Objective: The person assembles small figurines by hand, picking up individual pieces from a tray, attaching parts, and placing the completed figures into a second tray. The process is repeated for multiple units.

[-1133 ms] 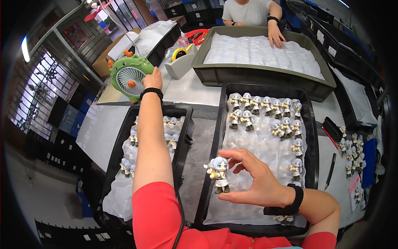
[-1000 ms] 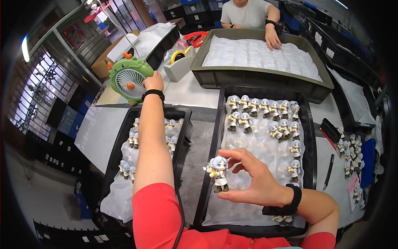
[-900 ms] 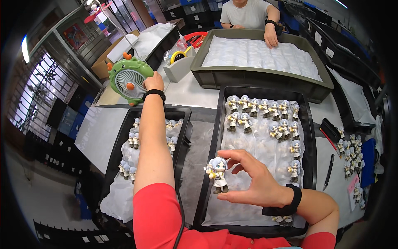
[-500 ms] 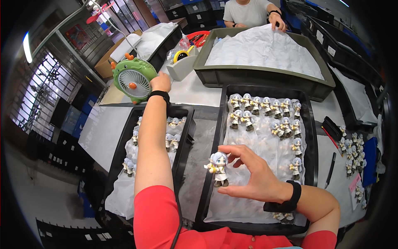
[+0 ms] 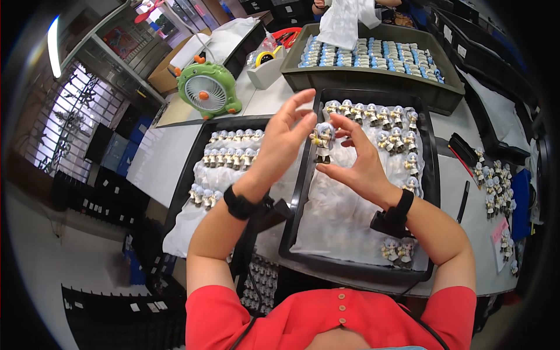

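Observation:
Between thumb and fingers, my right hand (image 5: 364, 160) grips a small figurine (image 5: 324, 142) with pale hair, a white outfit and dark boots, upright above the tray. My left hand (image 5: 281, 143) is raised beside it, fingers stretched and apart, holding nothing; whether it touches the figurine I cannot tell. Below is a black tray (image 5: 433, 157) lined with white sheeting, with similar figurines (image 5: 371, 115) along its far end and right side. Two more figurines (image 5: 398, 249) lie in its near right corner. Left of it, a second black tray (image 5: 188, 175) holds rows of figurines (image 5: 224, 157), partly behind my left arm.
A green animal-shaped fan (image 5: 208, 90) stands far left, near a tape dispenser (image 5: 268, 65). At the back, a person holds white sheeting (image 5: 341, 26) over an olive crate (image 5: 373, 79) of blue-and-white pieces. Loose figurines (image 5: 494, 186) and a black pen (image 5: 464, 201) lie right.
My left hand has come back from the fan to beside the figurine. My right hand has moved away from me with it. The other person has lifted the sheeting, uncovering the crate's pieces.

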{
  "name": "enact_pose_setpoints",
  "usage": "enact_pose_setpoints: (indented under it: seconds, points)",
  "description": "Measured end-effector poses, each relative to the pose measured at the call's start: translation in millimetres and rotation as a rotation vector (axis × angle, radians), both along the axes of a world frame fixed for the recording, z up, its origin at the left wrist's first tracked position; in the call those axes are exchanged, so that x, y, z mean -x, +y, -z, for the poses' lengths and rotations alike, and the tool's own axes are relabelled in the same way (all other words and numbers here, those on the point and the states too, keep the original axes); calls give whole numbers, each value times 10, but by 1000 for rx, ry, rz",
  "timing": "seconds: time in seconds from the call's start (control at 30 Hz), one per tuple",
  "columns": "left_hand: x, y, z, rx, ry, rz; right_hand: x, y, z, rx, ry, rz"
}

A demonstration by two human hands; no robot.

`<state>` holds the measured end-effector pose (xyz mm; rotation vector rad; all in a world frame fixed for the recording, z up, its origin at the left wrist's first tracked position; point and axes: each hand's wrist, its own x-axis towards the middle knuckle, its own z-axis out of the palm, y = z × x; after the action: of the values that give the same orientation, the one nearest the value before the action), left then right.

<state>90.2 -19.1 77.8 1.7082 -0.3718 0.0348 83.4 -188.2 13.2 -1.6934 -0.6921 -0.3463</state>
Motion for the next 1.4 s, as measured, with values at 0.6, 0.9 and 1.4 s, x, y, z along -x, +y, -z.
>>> enact_pose_setpoints:
  seconds: [0.6,0.9,1.4]
  points:
    - [872,-14,622,226,-61,-125,206,73,76,79,-132,-307]
    - [896,79,762,310,54,-114,192,124,181,169,-16,-353]
    - [928,55,690,565,195,-88,206,132,159,116,-13,-358]
